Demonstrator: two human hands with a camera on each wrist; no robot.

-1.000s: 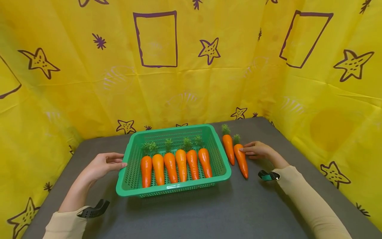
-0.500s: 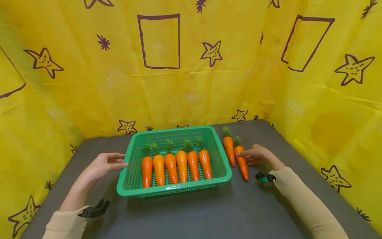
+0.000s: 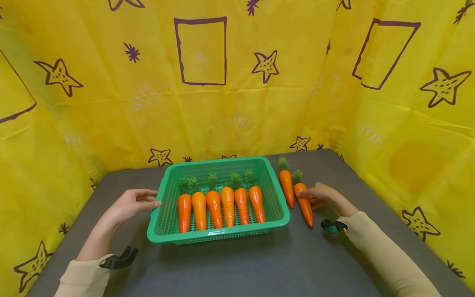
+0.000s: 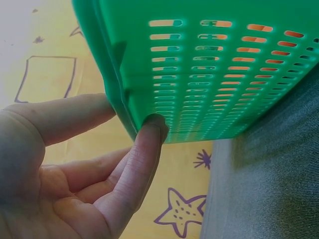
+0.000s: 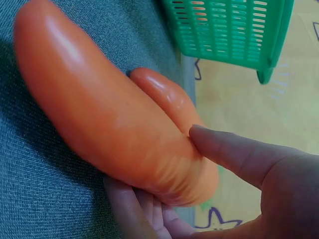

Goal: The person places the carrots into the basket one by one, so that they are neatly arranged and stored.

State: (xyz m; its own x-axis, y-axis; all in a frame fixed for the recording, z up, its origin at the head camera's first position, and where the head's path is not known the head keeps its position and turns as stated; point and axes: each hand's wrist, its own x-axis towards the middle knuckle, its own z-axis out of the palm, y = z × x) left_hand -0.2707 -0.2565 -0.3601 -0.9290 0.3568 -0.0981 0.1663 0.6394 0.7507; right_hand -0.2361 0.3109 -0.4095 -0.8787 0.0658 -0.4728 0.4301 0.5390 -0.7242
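Observation:
A green plastic basket stands on the dark table, with several orange carrots lined up inside, leafy tops toward the far side. My left hand pinches the basket's left rim; the left wrist view shows the thumb on the rim and a fingertip against the slotted wall below it. To the right of the basket, my right hand grips a carrot lying on the table, thumb on one side and fingers on the other. Another carrot lies between that one and the basket.
Yellow cloth printed with stars and frames encloses the back and both sides of the table. Black bands sit at both wrists, the left band close to the table's left part.
My right hand has shifted its hold on the outer carrot, the thumb now lying across it and the fingers on its right side. The left hand keeps its place at the rim.

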